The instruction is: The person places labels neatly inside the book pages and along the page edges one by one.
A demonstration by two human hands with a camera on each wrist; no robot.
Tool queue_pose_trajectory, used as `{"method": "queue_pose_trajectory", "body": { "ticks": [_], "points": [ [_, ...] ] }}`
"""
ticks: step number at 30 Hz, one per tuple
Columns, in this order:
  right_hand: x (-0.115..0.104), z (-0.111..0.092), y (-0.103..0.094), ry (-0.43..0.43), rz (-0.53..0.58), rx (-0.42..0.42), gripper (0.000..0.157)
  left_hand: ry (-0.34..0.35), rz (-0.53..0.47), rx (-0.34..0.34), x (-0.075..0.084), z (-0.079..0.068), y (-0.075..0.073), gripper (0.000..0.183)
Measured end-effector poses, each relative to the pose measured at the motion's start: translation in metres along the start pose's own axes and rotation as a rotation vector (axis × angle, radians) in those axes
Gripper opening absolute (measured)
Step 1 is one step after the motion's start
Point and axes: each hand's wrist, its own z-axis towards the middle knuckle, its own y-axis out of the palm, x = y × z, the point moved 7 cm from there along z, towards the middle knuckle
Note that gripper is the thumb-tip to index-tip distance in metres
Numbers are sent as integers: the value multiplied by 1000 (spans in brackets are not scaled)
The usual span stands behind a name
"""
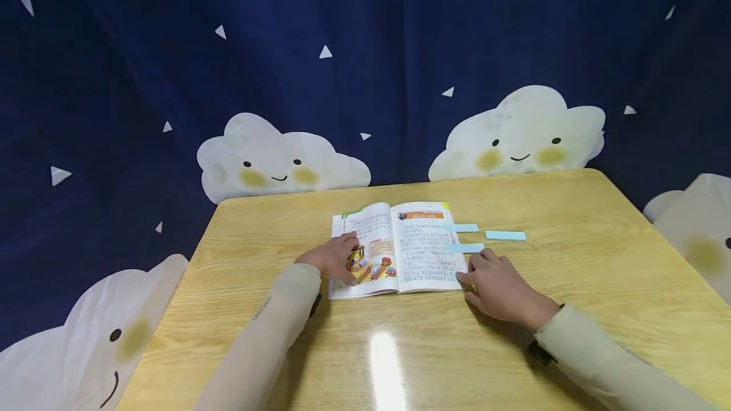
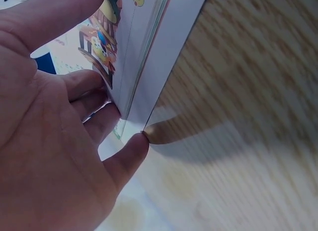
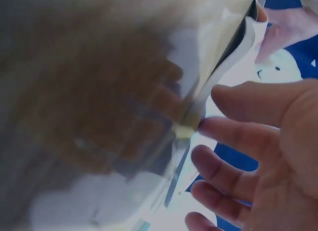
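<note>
An open printed book (image 1: 425,252) lies on the wooden table, with a colour picture low on its left page. My left hand (image 1: 334,257) rests over the left page's outer edge, fingers spread. In the left wrist view, its fingertips touch the page stack (image 2: 136,77) and the little finger reaches the table. My right hand (image 1: 502,287) is at the book's lower right edge. The right wrist view shows its index finger touching the page edges (image 3: 186,131), thumb apart from it and the other fingers loosely bent. Two pale blue strips (image 1: 461,228) stick out from the right page.
A third pale blue strip (image 1: 505,235) lies on the table (image 1: 571,271) right of the book. Behind the table hangs a dark blue curtain (image 1: 400,81) printed with smiling clouds. Light glares off the tabletop in front of the book.
</note>
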Motion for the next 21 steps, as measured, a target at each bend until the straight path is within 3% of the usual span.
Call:
{"method": "queue_pose_trajectory", "body": {
  "ticks": [5, 9, 15, 21],
  "points": [
    [1, -5, 4, 25, 59, 33, 8, -6, 5, -8, -1, 2, 4, 92],
    [6, -3, 7, 55, 86, 24, 23, -7, 4, -1, -3, 1, 2, 92],
    [9, 7, 3, 19, 104, 19, 20, -14, 6, 2, -4, -2, 2, 91],
    [22, 6, -16, 17, 161, 207, 24, 20, -28, 12, -2, -2, 0, 91]
  ]
}}
